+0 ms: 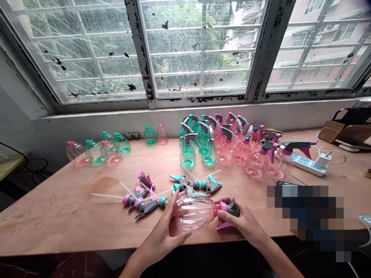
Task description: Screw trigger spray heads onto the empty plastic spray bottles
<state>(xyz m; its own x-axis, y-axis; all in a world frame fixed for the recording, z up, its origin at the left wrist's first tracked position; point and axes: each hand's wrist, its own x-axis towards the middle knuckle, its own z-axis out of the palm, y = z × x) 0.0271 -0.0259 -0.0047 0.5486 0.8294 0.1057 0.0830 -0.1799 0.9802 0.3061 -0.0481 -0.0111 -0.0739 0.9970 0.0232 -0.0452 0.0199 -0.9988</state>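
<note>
A clear pink spray bottle (194, 216) lies sideways in the air above the table's front edge, its base to the left. My left hand (165, 233) is closed around the base end. At the neck, my right hand (246, 224) grips the grey-and-pink trigger sprayer head (231, 209), with the thumb near the pink collar. The head sits on the bottle's neck; whether it is fully tightened I cannot tell. Just behind lie several loose sprayer heads, some pink and grey (147, 207), others teal and grey (212, 186), with white dip tubes.
Several bottles with sprayers, green (188, 152) and pink (226, 148), stand at the back centre and right. Headless bottles (94, 152) stand at the back left. A white power strip (308, 164), a cardboard box (333, 133) and a pixelated patch are at right.
</note>
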